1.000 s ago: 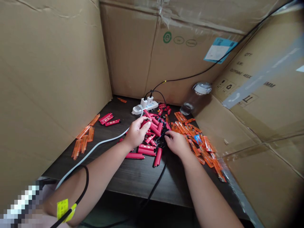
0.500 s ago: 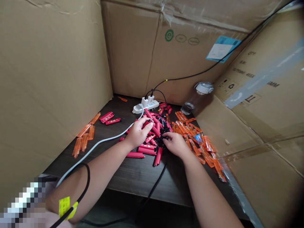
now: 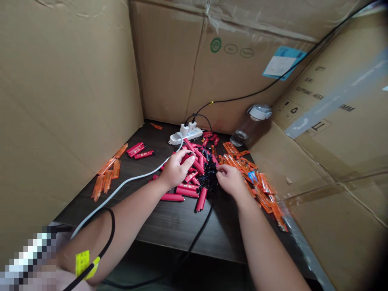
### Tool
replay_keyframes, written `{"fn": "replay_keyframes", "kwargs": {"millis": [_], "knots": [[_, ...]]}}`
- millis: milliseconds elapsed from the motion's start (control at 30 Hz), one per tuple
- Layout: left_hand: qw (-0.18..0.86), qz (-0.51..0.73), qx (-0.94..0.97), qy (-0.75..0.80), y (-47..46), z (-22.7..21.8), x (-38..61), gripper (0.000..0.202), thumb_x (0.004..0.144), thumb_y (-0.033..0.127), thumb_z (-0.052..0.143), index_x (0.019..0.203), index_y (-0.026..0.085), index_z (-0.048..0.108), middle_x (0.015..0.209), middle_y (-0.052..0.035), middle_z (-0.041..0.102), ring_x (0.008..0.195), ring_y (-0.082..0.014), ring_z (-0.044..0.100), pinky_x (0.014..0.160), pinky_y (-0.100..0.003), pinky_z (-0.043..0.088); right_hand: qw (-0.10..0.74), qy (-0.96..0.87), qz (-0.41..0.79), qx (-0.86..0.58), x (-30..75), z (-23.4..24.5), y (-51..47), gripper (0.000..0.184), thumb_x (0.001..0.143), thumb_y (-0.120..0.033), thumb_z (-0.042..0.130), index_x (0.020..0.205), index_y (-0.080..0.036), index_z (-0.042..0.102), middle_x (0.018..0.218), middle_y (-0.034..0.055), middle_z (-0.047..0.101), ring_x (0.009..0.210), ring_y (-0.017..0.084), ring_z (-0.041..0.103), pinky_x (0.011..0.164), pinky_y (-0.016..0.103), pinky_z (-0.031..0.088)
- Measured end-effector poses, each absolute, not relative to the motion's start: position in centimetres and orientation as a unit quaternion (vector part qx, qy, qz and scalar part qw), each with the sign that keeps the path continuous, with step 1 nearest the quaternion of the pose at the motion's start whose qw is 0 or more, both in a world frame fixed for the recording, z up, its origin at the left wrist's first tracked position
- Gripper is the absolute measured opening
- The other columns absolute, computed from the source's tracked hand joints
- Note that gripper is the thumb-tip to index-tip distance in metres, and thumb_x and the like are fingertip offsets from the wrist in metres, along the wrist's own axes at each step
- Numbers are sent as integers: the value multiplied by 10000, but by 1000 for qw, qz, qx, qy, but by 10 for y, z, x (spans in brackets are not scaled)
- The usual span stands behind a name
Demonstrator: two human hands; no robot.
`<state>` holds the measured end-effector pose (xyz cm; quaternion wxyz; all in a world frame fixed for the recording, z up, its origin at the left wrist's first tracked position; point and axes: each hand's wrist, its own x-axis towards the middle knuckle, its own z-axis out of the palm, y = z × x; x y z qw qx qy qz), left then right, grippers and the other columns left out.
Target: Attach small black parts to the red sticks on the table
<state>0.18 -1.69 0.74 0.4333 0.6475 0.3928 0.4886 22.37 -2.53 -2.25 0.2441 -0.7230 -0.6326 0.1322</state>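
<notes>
While 2 bare forearms [image 3: 130,212] angle inward over the dark table [image 3: 169,222], the left hand [image 3: 177,169] leans over red pieces [image 3: 188,192] heaped between the hands, thumb and index finger curved together; whether they grip anything, I cannot tell. The right hand [image 3: 229,180] curls its fingers beside black parts [image 3: 209,178], its grasp likewise unclear, near orange pieces [image 3: 266,205].

A plain cardboard wall [image 3: 66,101] fills the left of the frame; a taped back panel [image 3: 166,60] (blue-edged label [image 3: 281,64] at upper right) and a printed box [image 3: 336,157] at right enclose a dark wood-grained bench [image 3: 172,222].
</notes>
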Motion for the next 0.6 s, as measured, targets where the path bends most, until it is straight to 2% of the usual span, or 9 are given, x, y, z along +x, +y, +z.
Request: {"fn": "replay_keyframes", "kwargs": {"millis": [167, 300, 400, 600], "knots": [[438, 491, 647, 386, -16, 6, 1, 266, 862, 391, 484, 917, 158, 600, 609, 18, 541, 582, -105, 488, 602, -228, 407, 247, -622, 125, -732, 226, -19, -24, 294, 718, -225, 491, 913, -151, 697, 588, 10, 613, 515, 131, 525, 533, 238, 387], [437, 487, 646, 392, -15, 6, 1, 271, 855, 396, 491, 920, 156, 599, 601, 17, 546, 596, -114, 506, 611, -232, 415, 236, -630, 134, -728, 227, -16, -25, 242, 700, -187, 491, 831, -147, 691, 596, 12, 619, 522, 127, 529, 529, 232, 393], [439, 491, 645, 388, -15, 6, 1, 255, 859, 381, 490, 916, 158, 597, 630, 12, 567, 604, -110, 511, 611, -227, 415, 211, -660, 158, -704, 225, -12, -29, 192, 689, -171, 500, 767, -161, 675, 606, 3, 625, 526, 118, 529, 525, 221, 394], [436, 489, 648, 388, -16, 7, 2, 245, 860, 377, 490, 907, 159, 592, 659, 4, 584, 616, -111, 516, 604, -226, 412, 148, -693, 192, -679, 225, -3, -36, 179, 694, -146, 516, 766, -172, 678, 680, 18, 675, 583, 133, 568, 558, 230, 415]]}}
